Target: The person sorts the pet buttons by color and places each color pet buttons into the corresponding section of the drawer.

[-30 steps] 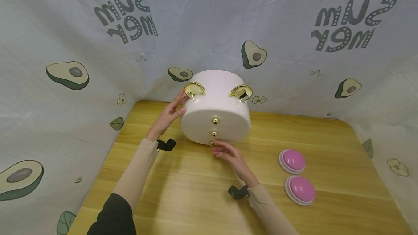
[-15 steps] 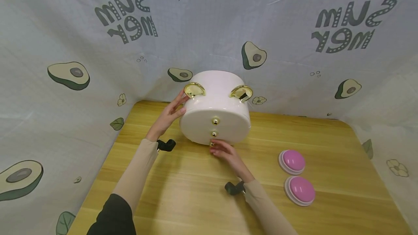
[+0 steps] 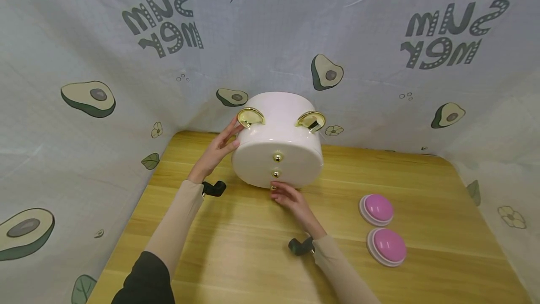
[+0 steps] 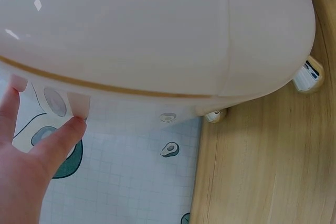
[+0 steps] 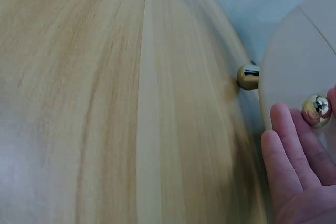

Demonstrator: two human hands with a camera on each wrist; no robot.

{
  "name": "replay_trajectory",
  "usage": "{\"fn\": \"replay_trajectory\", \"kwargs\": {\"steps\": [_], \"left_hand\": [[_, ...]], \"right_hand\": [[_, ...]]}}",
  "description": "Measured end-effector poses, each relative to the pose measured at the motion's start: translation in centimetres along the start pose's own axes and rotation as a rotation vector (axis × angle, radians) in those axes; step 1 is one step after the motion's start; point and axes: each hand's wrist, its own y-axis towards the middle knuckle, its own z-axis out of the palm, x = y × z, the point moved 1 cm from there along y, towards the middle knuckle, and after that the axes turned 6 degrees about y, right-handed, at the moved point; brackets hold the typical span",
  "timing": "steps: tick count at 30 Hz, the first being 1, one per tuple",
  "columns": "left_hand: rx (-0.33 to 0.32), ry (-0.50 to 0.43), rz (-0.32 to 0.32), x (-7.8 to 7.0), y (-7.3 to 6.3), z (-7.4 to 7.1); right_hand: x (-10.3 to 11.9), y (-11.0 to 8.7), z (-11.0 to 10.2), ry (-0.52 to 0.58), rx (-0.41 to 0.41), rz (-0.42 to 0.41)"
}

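A glossy white drum-shaped box point(image 3: 280, 118) with two gold ear-shaped pieces stands at the back of the wooden table. Three gold knobs run down its flat front. My left hand point(image 3: 214, 155) lies along its left side, fingers spread; in the left wrist view two fingertips point(image 4: 79, 121) touch the glossy wall. At the bottom of the front, my right hand point(image 3: 294, 201) pinches the lowest gold knob point(image 5: 316, 110), which shows between the fingers in the right wrist view. Small gold feet, one of them a round foot point(image 5: 248, 76), hold the box above the table.
Two pink domed buttons on white bases, a farther button point(image 3: 379, 207) and a nearer button point(image 3: 390, 245), sit on the table point(image 3: 249, 257) to the right. A cloth point(image 3: 270, 27) printed with avocados hangs close behind the box and along both sides.
My right hand has shifted slightly left, and its fingers have come round the lowest knob. The left hand and the box have stayed in place.
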Motion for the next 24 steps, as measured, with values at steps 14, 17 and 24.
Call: {"fn": "replay_trajectory", "kwargs": {"steps": [14, 17, 24], "left_hand": [[0.001, 0.003, 0.017, 0.0, 0.1, -0.1], [0.001, 0.007, 0.013, 0.0, 0.1, -0.1], [0.001, 0.009, 0.012, 1.0, 0.4, -0.2]], "right_hand": [[0.0, 0.0, -0.2, -0.001, 0.021, 0.010], [-0.1, 0.1, -0.1, 0.007, 0.013, 0.008], [-0.3, 0.3, 0.1, 0.006, -0.004, -0.019]]}}
